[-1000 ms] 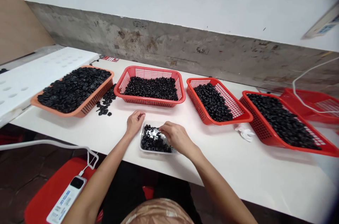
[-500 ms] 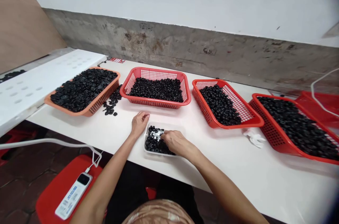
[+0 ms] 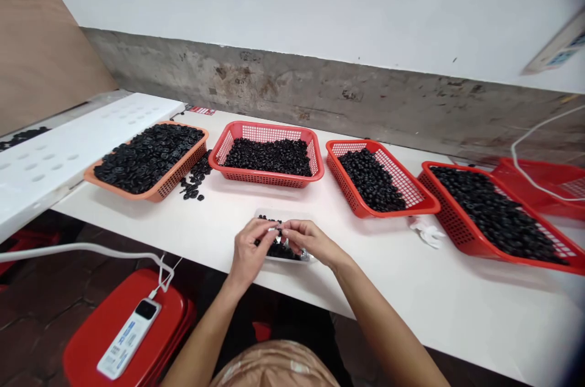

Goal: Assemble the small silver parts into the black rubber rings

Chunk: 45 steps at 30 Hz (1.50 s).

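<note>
Left hand (image 3: 249, 250) and right hand (image 3: 308, 241) meet fingertip to fingertip, wrists raised, over the small clear plastic tray (image 3: 307, 258) of black ring-shaped parts (image 3: 280, 251) at the white table's (image 3: 365, 265) near edge. Fingers (image 3: 262, 230) of both are pinched together; what they pinch is too small to tell. A red mesh basket (image 3: 267, 128) stands at 12 o'clock from the tray.

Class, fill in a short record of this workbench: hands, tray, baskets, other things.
left hand: fingertips over the clear tray, meeting the other hand's
right hand: likewise; anything pinched too small to tell
clear tray: near table edge, holds black parts
baskets: orange basket, three red baskets, all holding black parts
loose rings: on table beside orange basket
</note>
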{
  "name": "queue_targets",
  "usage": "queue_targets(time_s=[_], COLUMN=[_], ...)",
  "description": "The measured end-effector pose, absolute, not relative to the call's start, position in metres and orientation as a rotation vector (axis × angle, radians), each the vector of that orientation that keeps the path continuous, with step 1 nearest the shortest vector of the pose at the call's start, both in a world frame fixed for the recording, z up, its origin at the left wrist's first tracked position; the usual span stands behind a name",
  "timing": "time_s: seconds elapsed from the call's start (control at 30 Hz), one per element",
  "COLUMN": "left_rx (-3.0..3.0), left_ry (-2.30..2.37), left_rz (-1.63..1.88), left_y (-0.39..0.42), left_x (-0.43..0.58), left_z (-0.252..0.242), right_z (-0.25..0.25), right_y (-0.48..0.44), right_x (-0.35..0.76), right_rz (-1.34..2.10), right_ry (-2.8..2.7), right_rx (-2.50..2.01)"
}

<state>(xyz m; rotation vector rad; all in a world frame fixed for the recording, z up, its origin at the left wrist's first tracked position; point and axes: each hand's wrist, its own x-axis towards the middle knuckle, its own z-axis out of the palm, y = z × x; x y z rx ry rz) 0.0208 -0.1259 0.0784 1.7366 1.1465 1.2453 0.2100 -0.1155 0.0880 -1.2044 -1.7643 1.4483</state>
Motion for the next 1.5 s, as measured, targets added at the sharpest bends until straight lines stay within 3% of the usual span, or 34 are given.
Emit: queue_targets(time_s=[0.23, 0.3, 0.43, 0.73, 1.2, 1.5], left_rx=[1.320, 1.208, 1.181, 1.522, 1.480, 1.469], left_ry=[1.066, 1.085, 1.170, 1.220, 1.179, 1.185], left_rz=[1.287, 1.278, 1.230, 1.136, 0.994, 0.981], left_y=[-0.140, -0.138, -0.136, -0.139, -0.158, -0.154], left_x=[0.035, 0.032, 0.028, 0.027, 0.024, 0.033], left_z=[0.068, 0.065, 0.061, 0.063, 0.077, 0.080], right_z=[0.090, 0.092, 0.091, 0.070, 0.071, 0.085], right_y=[-0.120, -0.115, -0.102, -0.102, -0.129, -0.148], right_x=[0.208, 0.215, 0.226, 0.214, 0.226, 0.229], right_rz=[1.550, 1.340, 0.601, 0.409, 0.504, 1.037], right_ry=[-1.619, -1.794, -2.261, -2.655, -2.540, -1.760], right_rx=[-1.146, -1.310, -1.721, -1.751, -1.647, -1.355])
